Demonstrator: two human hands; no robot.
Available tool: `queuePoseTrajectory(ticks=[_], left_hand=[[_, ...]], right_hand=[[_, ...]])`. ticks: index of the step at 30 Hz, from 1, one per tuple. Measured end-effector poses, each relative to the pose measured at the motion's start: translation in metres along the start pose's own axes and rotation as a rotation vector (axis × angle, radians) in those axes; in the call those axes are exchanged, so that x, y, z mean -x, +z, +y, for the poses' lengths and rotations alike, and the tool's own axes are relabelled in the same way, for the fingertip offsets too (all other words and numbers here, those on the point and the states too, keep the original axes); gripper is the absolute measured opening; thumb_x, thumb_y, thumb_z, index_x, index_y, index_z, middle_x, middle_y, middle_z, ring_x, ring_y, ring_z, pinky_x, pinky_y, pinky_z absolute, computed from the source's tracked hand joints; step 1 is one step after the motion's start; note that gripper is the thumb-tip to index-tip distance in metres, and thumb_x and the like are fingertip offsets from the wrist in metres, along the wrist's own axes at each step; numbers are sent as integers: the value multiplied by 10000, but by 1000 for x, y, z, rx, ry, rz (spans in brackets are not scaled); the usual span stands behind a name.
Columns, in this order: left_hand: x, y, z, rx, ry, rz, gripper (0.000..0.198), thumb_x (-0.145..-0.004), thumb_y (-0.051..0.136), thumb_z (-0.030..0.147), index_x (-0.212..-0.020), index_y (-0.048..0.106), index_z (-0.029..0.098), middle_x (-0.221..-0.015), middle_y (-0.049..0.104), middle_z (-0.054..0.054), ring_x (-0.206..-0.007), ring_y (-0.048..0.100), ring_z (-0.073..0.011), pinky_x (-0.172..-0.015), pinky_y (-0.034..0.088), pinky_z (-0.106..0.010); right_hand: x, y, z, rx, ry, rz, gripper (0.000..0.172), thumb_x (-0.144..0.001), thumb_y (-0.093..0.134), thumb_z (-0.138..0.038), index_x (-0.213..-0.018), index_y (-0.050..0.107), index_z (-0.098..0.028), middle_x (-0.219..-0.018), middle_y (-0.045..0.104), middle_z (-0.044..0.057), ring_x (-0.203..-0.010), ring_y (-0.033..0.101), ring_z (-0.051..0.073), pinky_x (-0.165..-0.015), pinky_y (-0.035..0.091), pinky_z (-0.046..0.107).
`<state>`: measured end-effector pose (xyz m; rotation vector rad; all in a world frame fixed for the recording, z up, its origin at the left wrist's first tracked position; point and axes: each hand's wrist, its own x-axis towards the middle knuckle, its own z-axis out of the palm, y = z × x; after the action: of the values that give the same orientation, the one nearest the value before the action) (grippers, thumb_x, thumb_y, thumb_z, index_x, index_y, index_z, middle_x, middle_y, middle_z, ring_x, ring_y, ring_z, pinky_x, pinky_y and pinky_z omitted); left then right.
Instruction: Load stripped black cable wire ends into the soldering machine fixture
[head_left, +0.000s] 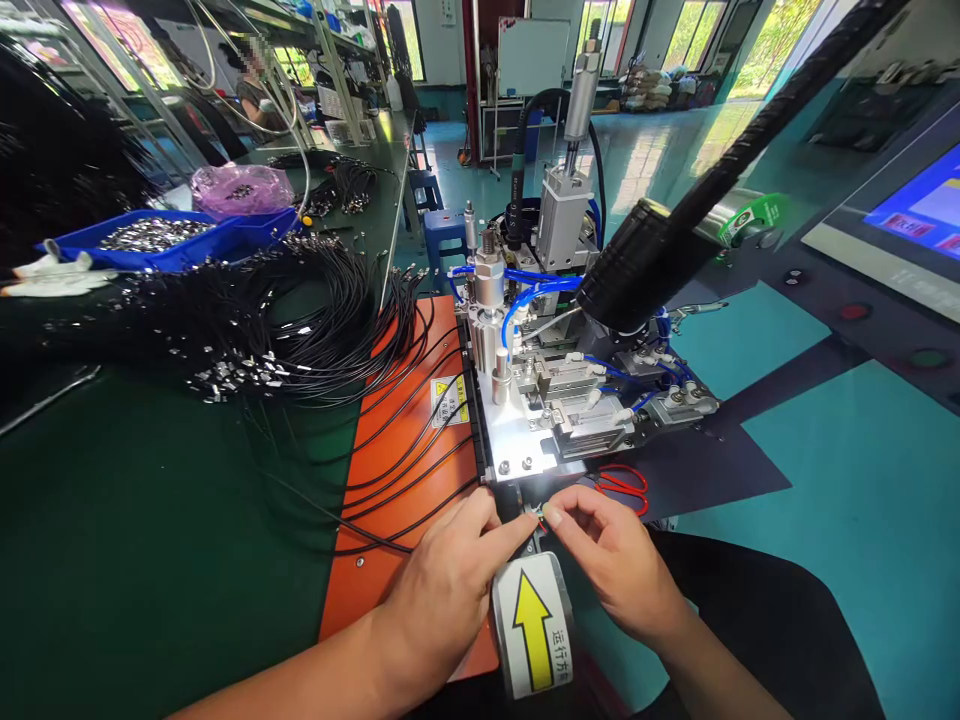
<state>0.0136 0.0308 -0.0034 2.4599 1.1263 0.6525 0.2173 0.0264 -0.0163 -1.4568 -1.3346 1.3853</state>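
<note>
- In my head view, the right hand (619,560) pinches narrowly, thumb and forefinger pressed on a tiny wire end (541,516) with a fleck of red.
- The left hand (450,555) brings its forefinger right up to that same piece; how firmly it grips, I cannot tell.
- I have the wire end just in front of the front edge of the machine's smooth, shiny metal plate (529,448).
- Below the fingertips sits a rounded block with a white label (532,625) bearing a yellow arrow.
- Glossy blue tubes (536,288) curve over squared metal blocks; a ribbed black arm (780,115) slants above them.
- Slim, rubbery black cables (322,310) loop in a heap and trail across the flat orange panel (375,590).
- Red-handled scissors (639,490) lie beyond the right hand, close to the plate's corner.
- Left of the panel's straight edge, I see a wide, bare stretch of green tabletop (150,540); toward the machine, room is tight.
</note>
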Motion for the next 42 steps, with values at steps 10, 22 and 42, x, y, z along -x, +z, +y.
queuePoseTrajectory(ticks=[10, 22, 42], left_hand=[[-1, -2, 3, -55, 19, -39, 361, -982, 470, 149, -1307, 572, 266, -863, 502, -31, -735, 503, -176, -606, 437, -267], [0, -1, 1, -104, 54, -12, 338, -970, 486, 134, -1281, 576, 232, -856, 487, -33, -723, 489, -186, -594, 428, -275], [-1, 2, 0, -87, 60, 43, 272, -991, 465, 164, -1194, 637, 221, -821, 500, -34, -701, 484, -177, -573, 405, -262]], right_hand=[[1, 0, 1, 112, -63, 27, 241, -966, 547, -394, -855, 648, -205, -808, 658, 5, -765, 597, 169, -701, 468, 274], [16, 10, 9, -87, 70, 40, 301, -916, 609, -464, -853, 694, -182, -790, 683, 30, -719, 596, 179, -644, 470, 267], [10, 5, -12, 406, -223, 83, 244, -984, 485, -294, -780, 588, -208, -769, 579, -7, -718, 548, 154, -651, 410, 281]])
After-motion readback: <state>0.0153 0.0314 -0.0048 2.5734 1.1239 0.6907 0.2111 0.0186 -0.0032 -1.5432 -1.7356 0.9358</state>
